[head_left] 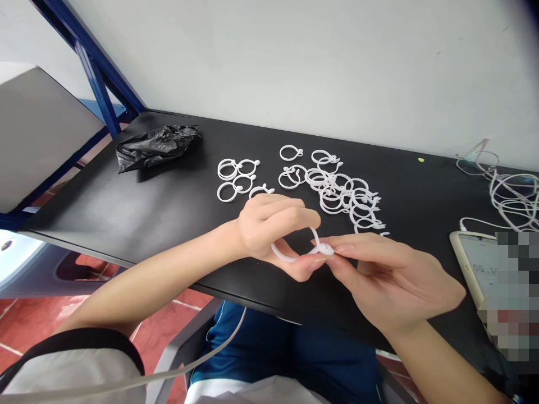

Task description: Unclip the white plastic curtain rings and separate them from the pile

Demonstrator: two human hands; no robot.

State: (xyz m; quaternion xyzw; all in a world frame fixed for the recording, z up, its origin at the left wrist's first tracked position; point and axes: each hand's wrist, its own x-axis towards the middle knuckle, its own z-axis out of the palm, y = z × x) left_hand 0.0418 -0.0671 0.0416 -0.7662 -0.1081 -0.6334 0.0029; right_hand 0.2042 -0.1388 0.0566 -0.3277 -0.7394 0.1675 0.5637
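Observation:
A white plastic ring [284, 256] with a small clasp is held between both hands above the front of the black table. My left hand [280, 227] is closed around the loop, its thumb near the clasp. With thumb and fingertips my right hand [385, 275] pinches the clasp end. Behind the hands lies a heap of similar white rings [332, 188], several overlapping. Farther left is a smaller group of white rings [228, 192], one of them partly hidden by my left hand.
A crumpled black plastic bag [158, 147] lies at the table's back left. On the right are a phone [475, 264] in a pale case, a coiled white cable [511, 193] and glasses [475, 163]. A pale wall [295, 67] borders the black table [177, 224].

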